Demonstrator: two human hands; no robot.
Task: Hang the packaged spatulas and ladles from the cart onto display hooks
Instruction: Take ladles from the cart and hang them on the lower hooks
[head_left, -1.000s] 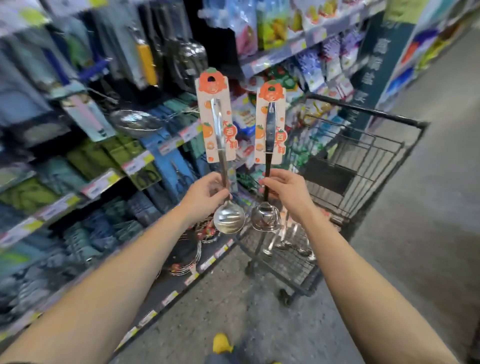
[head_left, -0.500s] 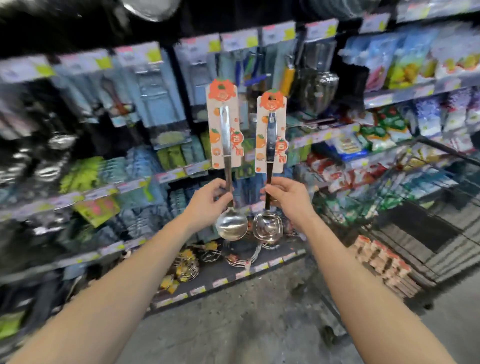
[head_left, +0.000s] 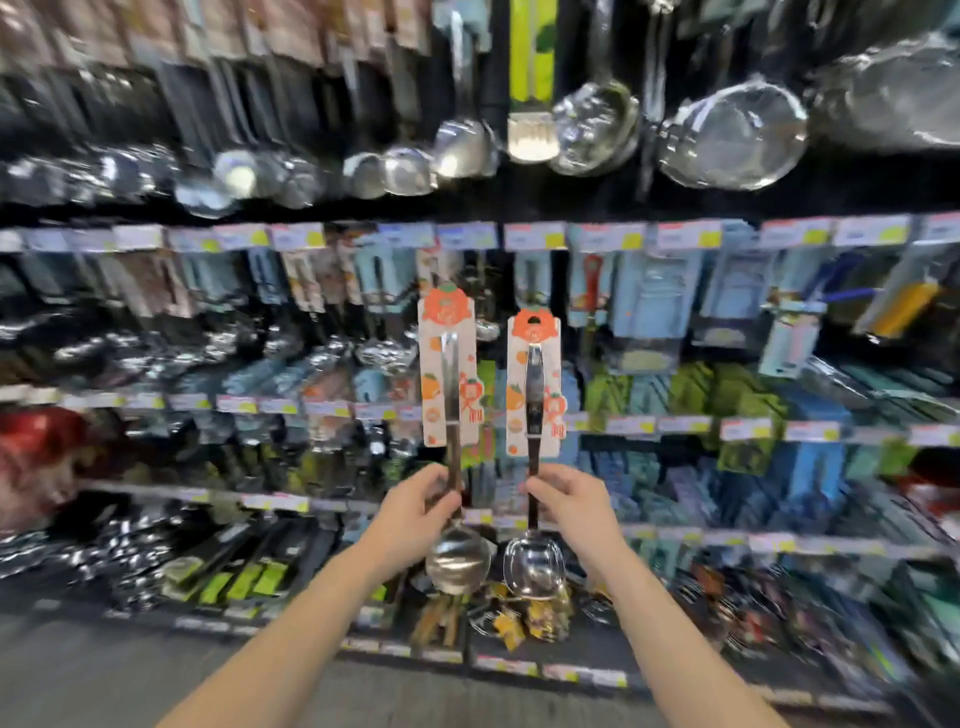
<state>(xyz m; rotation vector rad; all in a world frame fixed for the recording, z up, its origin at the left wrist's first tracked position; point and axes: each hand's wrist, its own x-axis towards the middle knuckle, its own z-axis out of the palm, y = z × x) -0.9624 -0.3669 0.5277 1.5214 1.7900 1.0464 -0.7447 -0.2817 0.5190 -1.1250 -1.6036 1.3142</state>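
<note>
Firstly, I recorded 2 packaged ladles held upright, bowls down, in front of the display shelving (head_left: 535, 236). The left hand (head_left: 415, 512) gripped the stem of the left ladle (head_left: 457, 564) just above its bowl, fingers curled round it. The right hand (head_left: 576, 506) pinched the stem of the right ladle (head_left: 533, 566) between thumb and fingers, likewise above the bowl. Orange-and-white cards covered both handles, the left card (head_left: 448, 379) standing slightly higher than the right card (head_left: 535, 389). I noted the ladles side by side, apart. Steel ladles (head_left: 462, 148) and a mesh strainer (head_left: 732, 135) hung on the top row.
</note>
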